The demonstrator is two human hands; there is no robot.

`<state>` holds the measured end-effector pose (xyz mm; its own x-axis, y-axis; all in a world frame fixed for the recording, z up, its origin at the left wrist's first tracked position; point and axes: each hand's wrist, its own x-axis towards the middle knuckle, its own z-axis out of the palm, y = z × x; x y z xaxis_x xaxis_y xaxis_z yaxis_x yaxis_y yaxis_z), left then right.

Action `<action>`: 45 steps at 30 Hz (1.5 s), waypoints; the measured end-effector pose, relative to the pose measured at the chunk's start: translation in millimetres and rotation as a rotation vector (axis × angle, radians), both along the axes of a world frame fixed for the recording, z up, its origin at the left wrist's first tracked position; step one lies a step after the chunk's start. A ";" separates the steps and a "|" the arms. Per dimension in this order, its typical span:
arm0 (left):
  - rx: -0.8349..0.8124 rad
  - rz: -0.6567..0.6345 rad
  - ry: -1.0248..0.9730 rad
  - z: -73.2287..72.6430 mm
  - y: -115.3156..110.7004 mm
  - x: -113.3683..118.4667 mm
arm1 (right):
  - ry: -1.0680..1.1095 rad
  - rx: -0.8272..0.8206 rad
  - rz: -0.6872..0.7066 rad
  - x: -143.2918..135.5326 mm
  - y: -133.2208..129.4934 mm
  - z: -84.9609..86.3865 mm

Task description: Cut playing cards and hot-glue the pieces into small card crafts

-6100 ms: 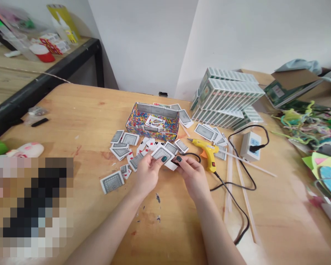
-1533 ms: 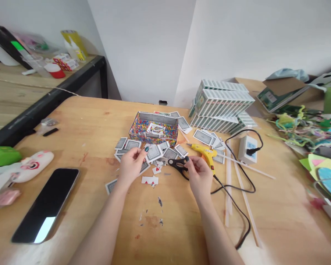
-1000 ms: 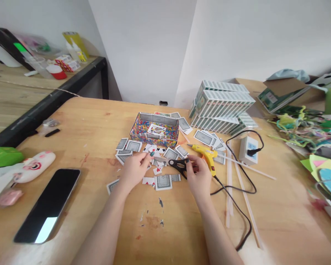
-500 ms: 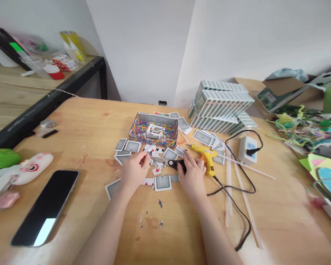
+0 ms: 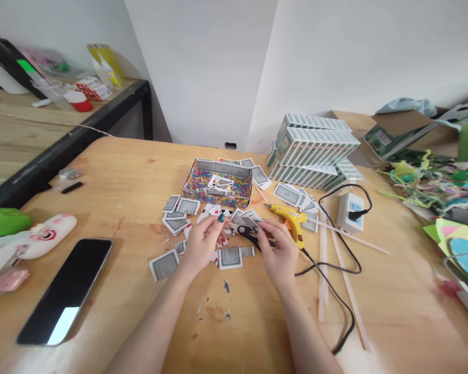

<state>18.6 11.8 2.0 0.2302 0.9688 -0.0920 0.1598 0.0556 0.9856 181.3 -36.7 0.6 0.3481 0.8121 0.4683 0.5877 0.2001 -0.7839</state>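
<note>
My right hand (image 5: 277, 248) pinches a piece of playing card (image 5: 251, 222) between thumb and fingers, above the black-handled scissors (image 5: 246, 231) lying on the table. To its left, my left hand (image 5: 203, 241) has thumb and forefinger pressed together near the scissors' blades; whatever is between them is too small to make out. Cut card pieces and whole cards, such as a grey-backed card (image 5: 230, 257), lie around both hands. Just beyond stands an open box (image 5: 217, 197) with a colourful pattern and a face card (image 5: 220, 183) inside.
A yellow glue gun (image 5: 295, 221) lies right of my right hand, its black cord running to a white power socket (image 5: 351, 212). Clear glue sticks (image 5: 347, 283) lie nearby. Card boxes (image 5: 315, 148) are stacked at the back. A phone (image 5: 66, 291) rests at left.
My right hand has come off the scissors and now holds a card piece, raised slightly. The left hand has moved right, towards it. The scissors stay on the table.
</note>
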 end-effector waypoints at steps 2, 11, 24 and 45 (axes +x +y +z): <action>-0.114 -0.030 -0.155 0.6 -2.1 4.0 | -0.035 0.005 0.103 -2.0 -0.9 1.3; -0.257 -0.009 -0.234 5.0 -1.0 5.4 | -0.125 0.023 0.179 -5.8 -1.9 0.0; -0.062 -0.006 0.095 -5.8 1.3 4.8 | -0.323 0.010 0.099 20.2 2.0 2.2; 0.116 0.131 0.138 -4.7 3.5 -1.1 | -0.302 -0.486 -0.608 72.1 10.7 -31.0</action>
<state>17.4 15.3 -2.8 0.0942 0.9955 -0.0003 0.2928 -0.0274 0.9558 253.4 -26.0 -30.4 0.7068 0.6589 0.2575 0.6827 -0.5398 -0.4924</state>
